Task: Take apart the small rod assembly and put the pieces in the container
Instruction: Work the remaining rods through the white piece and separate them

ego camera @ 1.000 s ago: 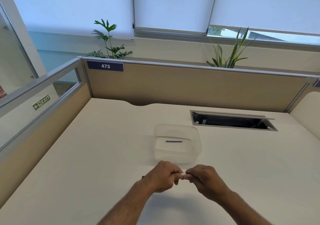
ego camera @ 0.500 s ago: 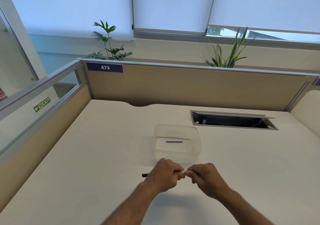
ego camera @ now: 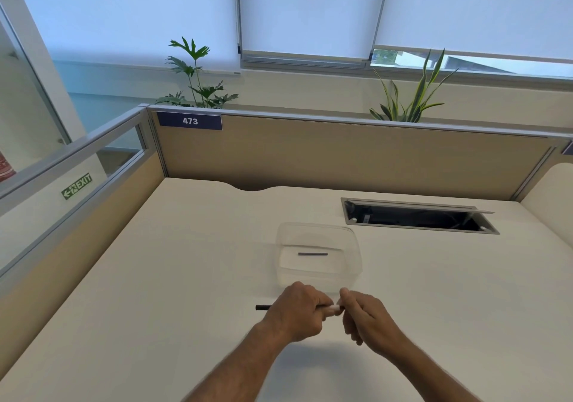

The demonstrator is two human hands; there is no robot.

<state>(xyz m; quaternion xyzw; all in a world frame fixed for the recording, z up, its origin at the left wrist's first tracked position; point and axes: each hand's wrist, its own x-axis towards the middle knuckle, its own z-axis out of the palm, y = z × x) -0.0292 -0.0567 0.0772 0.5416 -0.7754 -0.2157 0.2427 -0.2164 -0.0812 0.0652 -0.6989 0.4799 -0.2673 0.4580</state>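
Two hands grip a small rod assembly (ego camera: 329,308) over the desk (ego camera: 186,262).
Rod lies nine-to-three: left hand (ego camera: 296,311) clenches the dark shaft, right hand (ego camera: 362,318) pinches its pale tip; container (ego camera: 353,265) at twelve.

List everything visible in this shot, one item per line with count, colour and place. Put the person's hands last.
desk: one, cream, fills the lower frame
container: one, clear plastic, open, mid-desk just beyond the hands
short rod piece: one, dark grey, lying flat inside the container
rod assembly: one, dark with a pale end piece, held between both hands above the desk
cable hatch: one, grey frame, dark inside, lid open, far right of desk
partition: tan panels, grey trim, behind and left of desk
number plate 473: one, dark blue, partition's top left
exit sign: one, green, left glass
plants: two, green, behind partition
window blinds: white, top
left hand: grips the rod
right hand: pinches the pale end
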